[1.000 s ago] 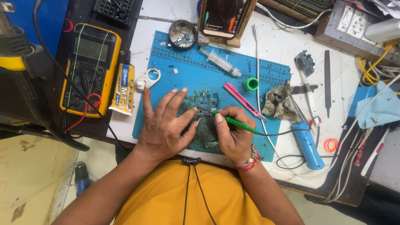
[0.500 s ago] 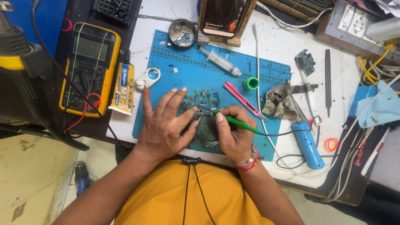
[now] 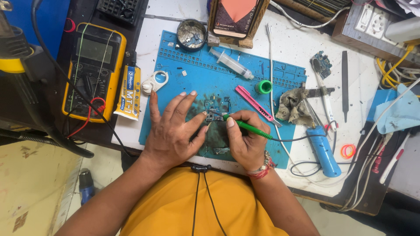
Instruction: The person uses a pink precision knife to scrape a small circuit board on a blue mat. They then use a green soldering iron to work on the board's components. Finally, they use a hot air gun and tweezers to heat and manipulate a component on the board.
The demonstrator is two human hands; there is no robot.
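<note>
Where your left hand lies flat with fingers spread on the blue mat, its thumb touches the small circuit board at mat centre, partly hiding it. Your right hand has fingers closed around the green-handled tool; its tip meets the board, though detail there is too small to read.

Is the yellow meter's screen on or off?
Looks off: the yellow meter shows a blank grey screen with no digits, though I cannot be sure.
</note>
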